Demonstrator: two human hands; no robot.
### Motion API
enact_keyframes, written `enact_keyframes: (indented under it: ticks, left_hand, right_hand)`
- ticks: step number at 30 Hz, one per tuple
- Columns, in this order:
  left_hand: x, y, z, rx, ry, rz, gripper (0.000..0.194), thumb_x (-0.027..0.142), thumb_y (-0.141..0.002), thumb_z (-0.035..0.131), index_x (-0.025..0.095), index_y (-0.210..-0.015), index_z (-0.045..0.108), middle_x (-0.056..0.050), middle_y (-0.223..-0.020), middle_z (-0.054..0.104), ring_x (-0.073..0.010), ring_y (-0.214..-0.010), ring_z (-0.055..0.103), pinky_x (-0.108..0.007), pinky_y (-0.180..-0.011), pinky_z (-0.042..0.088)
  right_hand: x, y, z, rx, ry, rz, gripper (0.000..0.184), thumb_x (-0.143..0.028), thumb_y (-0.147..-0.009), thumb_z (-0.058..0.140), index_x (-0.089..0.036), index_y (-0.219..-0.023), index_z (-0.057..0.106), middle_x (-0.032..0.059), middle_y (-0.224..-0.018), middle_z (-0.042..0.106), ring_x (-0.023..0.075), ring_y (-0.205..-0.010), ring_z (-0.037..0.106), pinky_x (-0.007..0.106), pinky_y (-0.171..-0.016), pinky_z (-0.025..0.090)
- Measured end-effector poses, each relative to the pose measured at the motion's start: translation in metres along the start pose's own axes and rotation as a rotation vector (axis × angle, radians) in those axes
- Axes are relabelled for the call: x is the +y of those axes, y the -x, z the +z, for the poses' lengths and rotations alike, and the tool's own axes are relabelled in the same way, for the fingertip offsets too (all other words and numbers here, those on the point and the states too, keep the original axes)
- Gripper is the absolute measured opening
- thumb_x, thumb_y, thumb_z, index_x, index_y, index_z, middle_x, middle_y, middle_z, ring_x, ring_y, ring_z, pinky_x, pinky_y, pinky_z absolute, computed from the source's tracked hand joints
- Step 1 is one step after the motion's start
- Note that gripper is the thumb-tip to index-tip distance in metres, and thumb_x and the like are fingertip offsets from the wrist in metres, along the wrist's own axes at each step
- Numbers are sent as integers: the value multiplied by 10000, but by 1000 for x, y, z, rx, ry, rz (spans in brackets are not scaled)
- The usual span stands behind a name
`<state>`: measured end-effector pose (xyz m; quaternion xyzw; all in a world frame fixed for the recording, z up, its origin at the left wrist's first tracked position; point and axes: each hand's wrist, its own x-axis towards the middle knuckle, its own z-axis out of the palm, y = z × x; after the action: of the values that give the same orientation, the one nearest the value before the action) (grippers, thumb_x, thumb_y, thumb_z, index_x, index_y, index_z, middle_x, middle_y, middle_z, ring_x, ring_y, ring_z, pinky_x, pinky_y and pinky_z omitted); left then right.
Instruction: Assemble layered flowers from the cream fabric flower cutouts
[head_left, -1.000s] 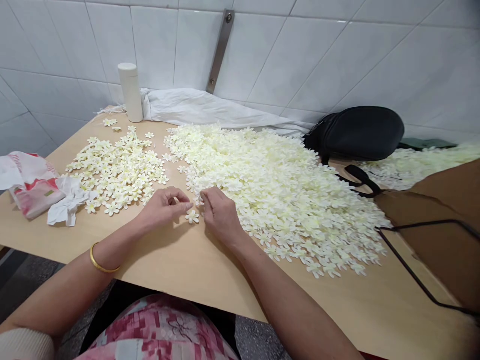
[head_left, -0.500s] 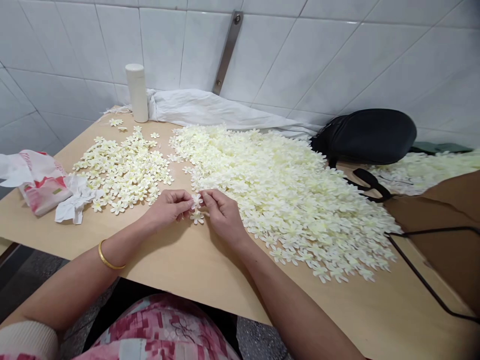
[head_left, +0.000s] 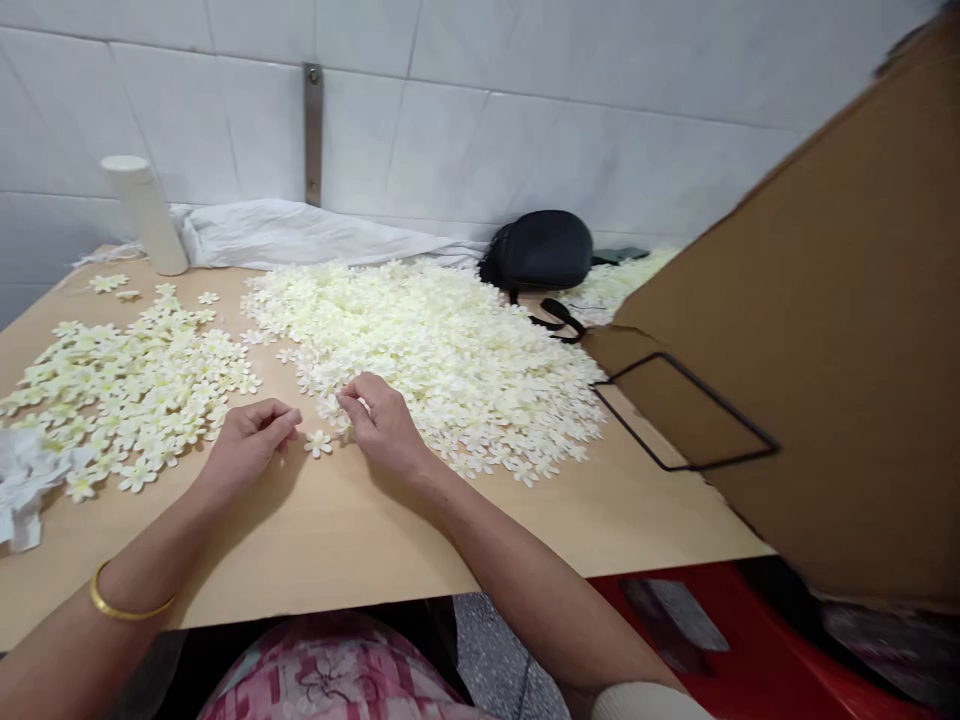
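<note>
On the table (head_left: 337, 560), one white flower (head_left: 318, 443) lies between my left hand (head_left: 255, 437) and right hand (head_left: 384, 425), both pinched; whether grasping, I cannot tell. I count three flower heaps (head_left: 442, 360), one bottle (head_left: 152, 220), one black bag (head_left: 549, 250); one cardboard panel (head_left: 832, 330) blocks the right.

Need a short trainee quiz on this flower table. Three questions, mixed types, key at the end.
1. On which of the person's own sides is the gold bangle worn? A: right; B: left; C: both.
2. True or false: a single flower lies on the table between the left hand and the right hand.
3. Fill in: seen by the wearer, the larger flower pile lies to the ___ of the smaller pile.

Key: 1 B; 2 true; 3 right.
</note>
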<state>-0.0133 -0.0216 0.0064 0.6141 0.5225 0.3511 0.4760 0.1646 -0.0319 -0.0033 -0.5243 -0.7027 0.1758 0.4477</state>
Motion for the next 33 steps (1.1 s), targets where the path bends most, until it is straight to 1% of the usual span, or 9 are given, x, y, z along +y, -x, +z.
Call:
enact_keyframes:
  ticks: [7, 10, 13, 16, 19, 22, 25, 28, 33]
  left_hand:
    - [-3, -1, -2, 20, -32, 2, 300, 429, -700, 617, 146, -608, 582, 16, -501, 485, -76, -465, 409, -196, -460, 307]
    - [-3, -2, -2, 26, -40, 8, 298, 427, -702, 613, 145, -609, 579, 14, -503, 488, -79, -471, 418, -198, -464, 311]
    - [-5, -4, -3, 46, -48, 19, 289, 418, -708, 605, 146, -615, 579, 10, -511, 494, -84, -477, 422, -202, -465, 310]
    - [-5, -2, -2, 75, -67, 40, 276, 394, -729, 578, 148, -605, 572, 13, -507, 486, -86, -482, 425, -209, -482, 319]
    - [-4, 1, 2, 132, -74, 45, 249, 338, -726, 569, 145, -570, 550, 15, -504, 482, -84, -485, 426, -213, -494, 325]
    - [-5, 0, 5, 128, -7, 35, 225, 299, -724, 552, 146, -560, 531, 23, -490, 465, -77, -464, 414, -212, -476, 311]
    - [-8, -2, 4, 109, 27, 27, 223, 296, -732, 546, 146, -569, 528, 26, -484, 466, -74, -455, 410, -212, -471, 310]
    - [-9, -2, 3, 104, 17, 48, 230, 291, -735, 544, 145, -558, 526, 23, -492, 473, -71, -461, 409, -211, -478, 322]
    - [-6, -2, 6, 86, 1, 36, 211, 266, -724, 536, 149, -549, 524, 23, -477, 466, -80, -460, 409, -212, -462, 329]
  right_hand:
    - [41, 9, -58, 359, 155, 195, 153, -238, -782, 478, -207, -634, 500, 34, -710, 563, 197, -760, 492, 342, -734, 376]
    - [64, 8, -77, 439, 235, 281, 152, -238, -752, 497, -206, -603, 503, 45, -721, 586, 212, -779, 505, 375, -776, 375]
    - [76, 8, -85, 487, 366, 328, 73, -213, -728, 509, -195, -686, 567, 82, -818, 618, 249, -860, 501, 404, -783, 370]
    - [68, 14, -80, 506, 472, 201, 119, -194, -765, 480, -190, -796, 595, 99, -881, 625, 260, -901, 492, 401, -769, 369]
    - [45, 20, -62, 357, 446, -18, 145, -201, -824, 457, -209, -758, 585, 62, -805, 621, 231, -850, 508, 373, -746, 368]
    - [21, 21, -37, 52, 350, -195, 171, -212, -843, 481, -208, -712, 591, 40, -742, 626, 207, -791, 522, 354, -724, 362]
    - [7, 21, -13, -212, 344, -320, 128, -200, -830, 516, -200, -764, 625, 43, -772, 654, 210, -805, 521, 353, -719, 335]
    - [3, 19, 3, -336, 425, -362, 92, -195, -816, 534, -188, -840, 623, 65, -834, 655, 232, -867, 496, 361, -736, 309]
    - [6, 16, 12, -411, 455, -336, 111, -163, -827, 500, -180, -733, 556, 67, -780, 619, 216, -825, 474, 345, -713, 295]
